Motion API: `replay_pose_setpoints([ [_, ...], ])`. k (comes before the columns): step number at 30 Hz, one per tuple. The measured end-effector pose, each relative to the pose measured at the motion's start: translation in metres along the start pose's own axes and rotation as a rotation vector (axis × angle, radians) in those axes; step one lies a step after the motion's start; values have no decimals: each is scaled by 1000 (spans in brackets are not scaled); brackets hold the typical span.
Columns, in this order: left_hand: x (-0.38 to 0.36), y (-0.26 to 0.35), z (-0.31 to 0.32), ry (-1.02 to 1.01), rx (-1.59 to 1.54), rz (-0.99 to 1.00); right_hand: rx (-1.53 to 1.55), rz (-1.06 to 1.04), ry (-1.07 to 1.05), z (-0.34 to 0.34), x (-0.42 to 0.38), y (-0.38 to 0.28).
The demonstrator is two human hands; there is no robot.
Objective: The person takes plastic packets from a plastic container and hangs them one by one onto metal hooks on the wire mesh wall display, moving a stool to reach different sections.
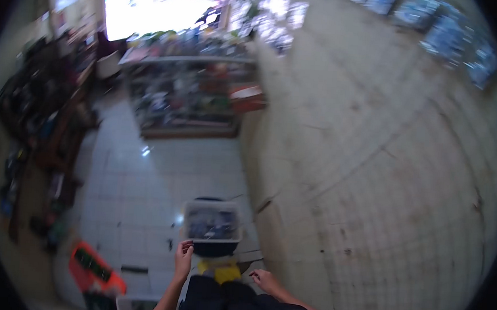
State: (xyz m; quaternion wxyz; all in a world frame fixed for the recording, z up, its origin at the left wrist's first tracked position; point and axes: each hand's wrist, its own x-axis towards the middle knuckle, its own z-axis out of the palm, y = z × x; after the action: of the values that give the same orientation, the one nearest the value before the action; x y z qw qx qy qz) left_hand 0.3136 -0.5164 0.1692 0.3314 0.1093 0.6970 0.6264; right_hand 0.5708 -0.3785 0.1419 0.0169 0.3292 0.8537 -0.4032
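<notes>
Near the lower middle, my left hand [184, 255] hangs just below the left corner of a white-rimmed tray [238, 230], its fingers a little apart with nothing visible in them. Small dark and grey items [212, 224] lie in the tray, which rests on something round and dark blue. To the right and lower, my right hand [261, 278] is loosely curled beside my dark clothing; blur hides whether it holds anything. Between the hands, a yellow object [227, 271] shows in front of my legs.
A glass display case [189, 96] stands ahead, with a red-brown box [247, 97] at its right corner. An orange object [93, 268] lies at lower left. Cluttered furniture [59, 136] lines the left side; a pale wall [374, 164] rises at right.
</notes>
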Motion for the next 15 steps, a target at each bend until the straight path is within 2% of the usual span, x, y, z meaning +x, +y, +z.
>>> replay_pose_setpoints([
  [3, -9, -66, -35, 244, 90, -120, -135, 19, -251, 29, 32, 23],
  [8, 11, -173, -38, 289, 104, -112, -163, 99, -375, 90, 127, 76],
  [11, 39, -206, -16, 240, 154, -178, -129, 34, -236, 127, 188, 88],
  [13, 72, -244, 4, 201, 210, -126, -21, -22, -62, 166, 231, 111],
  [14, 89, -255, 13, 193, 213, -97, 13, 27, -105, 180, 252, 118],
  [15, 107, -267, 21, 183, 218, -65, 60, -16, -65, 196, 272, 123],
])
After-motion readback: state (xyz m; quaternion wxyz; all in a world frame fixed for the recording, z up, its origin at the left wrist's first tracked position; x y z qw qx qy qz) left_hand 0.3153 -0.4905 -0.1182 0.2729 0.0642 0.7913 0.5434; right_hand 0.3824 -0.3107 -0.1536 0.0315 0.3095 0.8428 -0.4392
